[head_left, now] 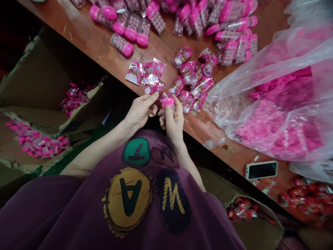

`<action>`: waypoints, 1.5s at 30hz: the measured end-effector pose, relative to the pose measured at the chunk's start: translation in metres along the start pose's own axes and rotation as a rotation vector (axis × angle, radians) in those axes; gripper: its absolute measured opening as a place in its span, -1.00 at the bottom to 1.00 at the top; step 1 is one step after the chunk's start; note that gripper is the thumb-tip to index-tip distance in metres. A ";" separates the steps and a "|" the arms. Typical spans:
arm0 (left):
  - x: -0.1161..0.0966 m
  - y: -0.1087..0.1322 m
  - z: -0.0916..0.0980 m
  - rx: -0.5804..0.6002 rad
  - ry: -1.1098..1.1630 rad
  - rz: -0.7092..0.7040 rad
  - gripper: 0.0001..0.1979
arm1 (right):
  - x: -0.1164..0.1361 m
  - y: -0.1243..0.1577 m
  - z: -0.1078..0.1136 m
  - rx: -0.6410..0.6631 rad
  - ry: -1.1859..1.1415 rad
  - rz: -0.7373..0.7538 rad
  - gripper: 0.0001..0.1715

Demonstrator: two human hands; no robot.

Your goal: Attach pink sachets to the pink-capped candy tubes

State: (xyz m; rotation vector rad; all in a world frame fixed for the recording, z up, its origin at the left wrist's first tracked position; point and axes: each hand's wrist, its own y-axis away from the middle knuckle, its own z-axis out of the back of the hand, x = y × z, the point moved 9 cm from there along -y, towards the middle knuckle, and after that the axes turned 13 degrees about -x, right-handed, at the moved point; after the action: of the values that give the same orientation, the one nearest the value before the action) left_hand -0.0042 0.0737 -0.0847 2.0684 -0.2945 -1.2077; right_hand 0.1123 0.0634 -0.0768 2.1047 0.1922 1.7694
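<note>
My right hand (173,119) is closed around a small clear bottle with a pink cap (168,101), held upright at the table edge. My left hand (142,109) pinches a shiny pink printed wrapper (163,94) beside the cap; its fingertips partly cover it. Just beyond the left hand lie several flat printed wrappers (134,72) in a loose overlapping group. To the right of them is a small heap of wrapped bottles (189,72), each in the same pink print. Much of the held bottle's lower part is hidden by my fingers.
Many unwrapped pink-capped candy bottles (156,17) cover the table's far side. A clear plastic bag of pink pieces (281,128) and a phone (261,170) are on the right. Cardboard boxes (33,80) with pink packs stand left; another box (267,222) holds red packs below.
</note>
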 end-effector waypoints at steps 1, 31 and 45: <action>0.000 0.000 0.000 0.000 -0.001 -0.003 -0.53 | 0.000 0.000 0.000 -0.007 0.018 0.024 -0.34; -0.010 -0.001 0.007 -0.087 0.031 -0.026 -0.54 | -0.003 0.000 0.014 0.006 -0.123 0.012 -0.58; -0.008 0.006 0.005 -0.097 0.075 -0.129 -0.52 | 0.010 0.009 0.014 -0.156 0.160 0.212 -0.40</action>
State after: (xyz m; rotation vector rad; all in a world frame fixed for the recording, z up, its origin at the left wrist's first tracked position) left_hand -0.0117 0.0710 -0.0772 2.0682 -0.0666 -1.1929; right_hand 0.1268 0.0555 -0.0656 1.9343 -0.1284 2.0053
